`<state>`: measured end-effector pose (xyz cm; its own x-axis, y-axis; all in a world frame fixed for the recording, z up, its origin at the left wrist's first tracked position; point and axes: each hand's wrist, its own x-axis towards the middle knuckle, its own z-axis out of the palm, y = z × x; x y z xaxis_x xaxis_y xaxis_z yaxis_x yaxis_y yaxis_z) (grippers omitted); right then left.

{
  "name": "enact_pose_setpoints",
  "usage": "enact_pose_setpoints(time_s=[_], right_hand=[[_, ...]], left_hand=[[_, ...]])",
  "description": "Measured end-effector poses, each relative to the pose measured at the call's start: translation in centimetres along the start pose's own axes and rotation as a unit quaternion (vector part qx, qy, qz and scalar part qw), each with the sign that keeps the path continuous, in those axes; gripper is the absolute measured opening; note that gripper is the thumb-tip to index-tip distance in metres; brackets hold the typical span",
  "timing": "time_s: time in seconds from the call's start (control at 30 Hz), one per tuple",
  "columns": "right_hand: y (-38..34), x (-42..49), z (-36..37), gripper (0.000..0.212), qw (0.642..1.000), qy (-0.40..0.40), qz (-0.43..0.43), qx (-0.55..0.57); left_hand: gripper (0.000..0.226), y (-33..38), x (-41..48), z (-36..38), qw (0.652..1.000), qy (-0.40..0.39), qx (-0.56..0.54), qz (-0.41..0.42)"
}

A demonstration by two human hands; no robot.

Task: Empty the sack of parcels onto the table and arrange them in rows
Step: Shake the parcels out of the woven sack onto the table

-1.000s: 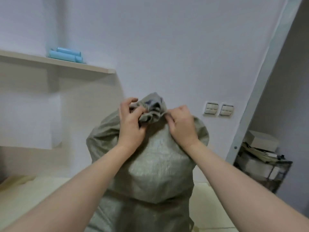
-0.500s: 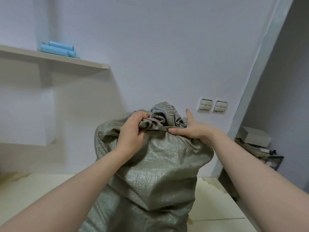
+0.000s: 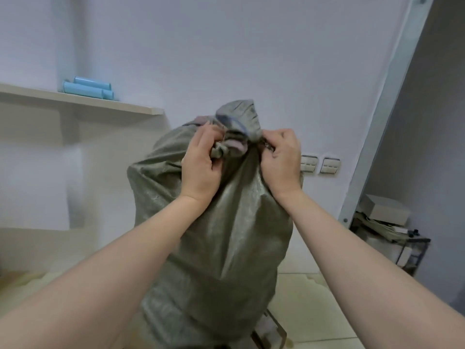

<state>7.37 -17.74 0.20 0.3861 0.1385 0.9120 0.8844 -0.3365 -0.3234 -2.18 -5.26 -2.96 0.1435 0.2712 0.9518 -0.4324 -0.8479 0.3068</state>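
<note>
A tall grey-green woven sack (image 3: 221,235) stands upright in front of me, full and bulging, its top bunched into a tied neck (image 3: 237,122). My left hand (image 3: 201,165) grips the gathered fabric on the left side of the neck. On the right side, my right hand (image 3: 283,159) pinches the cloth just below the knot. The parcels are hidden inside the sack. Near its bottom right, a small packet (image 3: 269,331) shows under the sack.
A pale table surface (image 3: 314,306) runs under and around the sack. A wall shelf (image 3: 83,102) at the left holds light blue rolls (image 3: 88,88). Wall switches (image 3: 320,166) sit behind the sack. A rack with boxes (image 3: 387,227) stands at the right.
My right hand went from lying flat against the sack's top to pinching the neck. The sack's neck now stands higher and more upright between both hands.
</note>
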Motion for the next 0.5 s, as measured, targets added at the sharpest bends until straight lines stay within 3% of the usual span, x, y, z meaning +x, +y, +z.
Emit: enact_pose_setpoints(time_s=[0.07, 0.13, 0.2, 0.27, 0.33, 0.43, 0.5], right_hand=[[1.0, -1.8, 0.9, 0.037, 0.989, -0.14, 0.012, -0.051], [2.0, -4.7, 1.4, 0.032, 0.953, -0.285, 0.051, -0.083], [2.4, -6.4, 1.7, 0.03, 0.94, -0.32, 0.092, -0.08], [2.3, -6.5, 1.7, 0.03, 0.942, -0.304, 0.117, -0.084], [2.2, -6.2, 1.6, 0.029, 0.943, -0.298, 0.127, -0.08], [2.1, -6.3, 0.7, 0.027, 0.932, -0.337, 0.131, -0.028], [2.4, -6.7, 0.6, 0.032, 0.915, -0.39, 0.101, -0.014]], left_hand=[[0.039, -2.4, -2.8, -1.0, 0.991, -0.101, 0.075, -0.034], [0.034, -4.7, -5.8, -2.5, 0.963, -0.227, 0.121, -0.076], [0.035, -5.5, -7.0, -3.7, 0.927, -0.329, 0.135, -0.117], [0.06, -5.2, -6.4, -4.4, 0.885, -0.408, 0.175, -0.138], [0.075, -3.8, -5.0, -4.8, 0.874, -0.403, 0.189, -0.194], [0.069, -2.6, -2.8, -5.2, 0.92, -0.25, 0.151, -0.26], [0.104, -3.3, -2.4, -5.5, 0.901, -0.29, 0.174, -0.271]])
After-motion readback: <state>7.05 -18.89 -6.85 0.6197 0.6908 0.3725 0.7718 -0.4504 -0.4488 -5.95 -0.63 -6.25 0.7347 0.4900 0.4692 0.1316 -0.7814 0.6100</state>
